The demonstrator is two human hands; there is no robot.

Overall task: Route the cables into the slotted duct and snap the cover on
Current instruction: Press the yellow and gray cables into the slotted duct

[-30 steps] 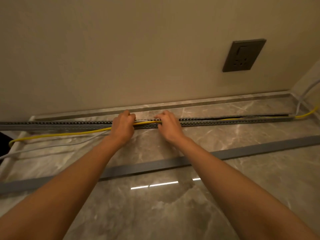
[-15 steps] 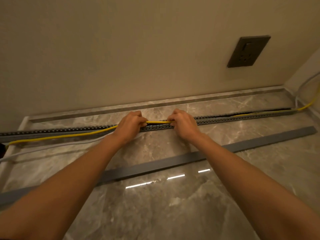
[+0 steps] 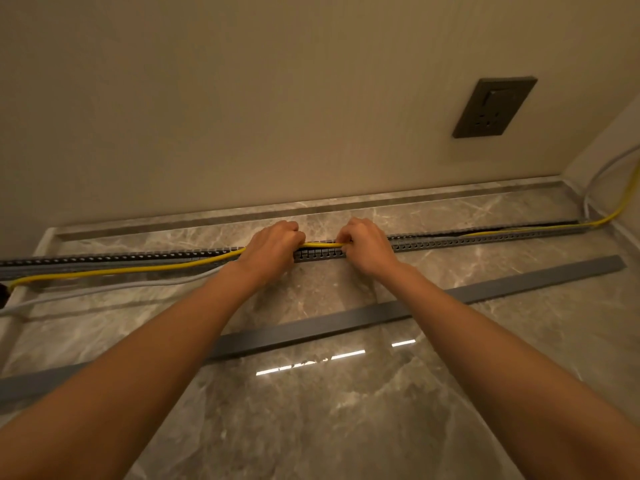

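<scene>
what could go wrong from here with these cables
Left of the left hand, the yellow cable and white cable lie outside the slotted duct; snapping the cover on early might pinch them. The stretch gripped between that hand and the right hand may spring out when released.

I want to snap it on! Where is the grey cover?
In the head view the grey cover lies on the marble surface, across the middle, nearer the person than the slotted duct.
</scene>
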